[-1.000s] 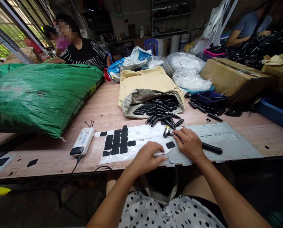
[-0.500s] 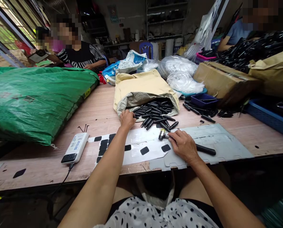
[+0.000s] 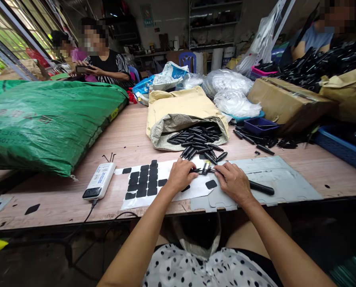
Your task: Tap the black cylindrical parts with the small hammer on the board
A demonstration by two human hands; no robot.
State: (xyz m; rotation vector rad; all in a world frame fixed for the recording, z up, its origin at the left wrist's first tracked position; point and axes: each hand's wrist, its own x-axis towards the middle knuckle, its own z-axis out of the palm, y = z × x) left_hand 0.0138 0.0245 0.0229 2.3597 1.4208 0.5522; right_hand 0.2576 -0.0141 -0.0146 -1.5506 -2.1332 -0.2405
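Observation:
Over the white sheet (image 3: 169,169), my left hand (image 3: 180,175) is closed, its fingertips pinching a small dark piece (image 3: 197,170) right beside the hammer head. Most of that piece is hidden by the fingers. My right hand (image 3: 233,181) grips the hammer (image 3: 206,167) by its thin shaft close to the head, and the thick black handle sticks out to the right. Just beyond both hands, black pen-like tubes (image 3: 200,137) spill from the mouth of a tan paper sack (image 3: 184,103). Black rounded-square pads (image 3: 142,179) lie in rows left of my left hand.
A white power bank (image 3: 99,181) with a cable lies left of the sheet. The green sack (image 3: 52,123) fills the left side. To the right are a grey board (image 3: 273,179), a purple tray (image 3: 260,126), a cardboard box (image 3: 288,103) and a blue basket (image 3: 342,145). People sit across the table.
My left hand has come from the sack's mouth back toward me and right, to the hammer head, now with a dark piece in its fingers. My right hand stays on the hammer.

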